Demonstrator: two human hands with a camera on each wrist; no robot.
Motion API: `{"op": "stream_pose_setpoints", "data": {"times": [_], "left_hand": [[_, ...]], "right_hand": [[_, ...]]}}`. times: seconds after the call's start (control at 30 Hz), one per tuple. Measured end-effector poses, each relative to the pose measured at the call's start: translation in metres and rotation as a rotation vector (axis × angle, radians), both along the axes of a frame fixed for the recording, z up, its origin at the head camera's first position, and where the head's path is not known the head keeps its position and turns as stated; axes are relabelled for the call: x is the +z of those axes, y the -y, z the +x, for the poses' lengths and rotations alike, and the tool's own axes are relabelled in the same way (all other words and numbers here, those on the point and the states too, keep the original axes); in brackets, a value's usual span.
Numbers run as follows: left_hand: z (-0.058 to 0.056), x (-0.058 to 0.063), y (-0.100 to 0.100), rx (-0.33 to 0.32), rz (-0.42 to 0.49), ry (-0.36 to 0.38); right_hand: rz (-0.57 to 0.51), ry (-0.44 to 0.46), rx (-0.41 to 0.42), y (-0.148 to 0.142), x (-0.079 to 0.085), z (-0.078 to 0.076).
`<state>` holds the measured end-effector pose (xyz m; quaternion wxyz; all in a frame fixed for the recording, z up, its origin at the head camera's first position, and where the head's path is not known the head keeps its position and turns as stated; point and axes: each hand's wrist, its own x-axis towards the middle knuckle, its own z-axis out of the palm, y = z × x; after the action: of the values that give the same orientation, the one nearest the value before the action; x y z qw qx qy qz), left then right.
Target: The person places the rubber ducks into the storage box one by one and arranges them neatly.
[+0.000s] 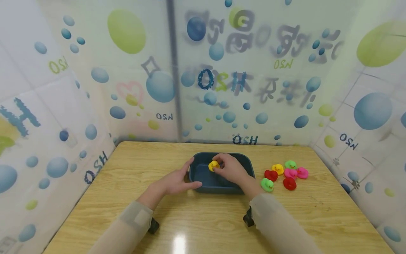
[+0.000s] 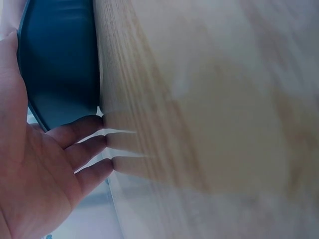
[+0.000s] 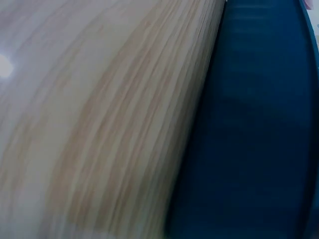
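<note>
light wood-grain tabletop carries a dark blue, rounded-rectangular plastic tray. right hand reaches over it, thumb and fingers pinching a small yellow toy duck. left hand at tray's left end, fingers extended, grasping nothing. right of tray: seven small toy ducks in red, green, pink, yellow. small yellow toy duck sits at right fingertips, inside tray outline; can't tell if it touches the tray floor.
</note>
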<state>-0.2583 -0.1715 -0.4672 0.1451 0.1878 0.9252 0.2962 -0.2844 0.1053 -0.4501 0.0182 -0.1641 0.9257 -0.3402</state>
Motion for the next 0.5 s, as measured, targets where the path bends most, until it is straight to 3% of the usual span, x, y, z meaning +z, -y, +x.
{"op": "stream_pose_setpoints", "data": {"times": [0.5], "left_hand": [[0.001,0.004,0.000,-0.004,0.014,0.008]], "right_hand": [[0.023,0.040,0.035,0.036,-0.014,-0.018]]}}
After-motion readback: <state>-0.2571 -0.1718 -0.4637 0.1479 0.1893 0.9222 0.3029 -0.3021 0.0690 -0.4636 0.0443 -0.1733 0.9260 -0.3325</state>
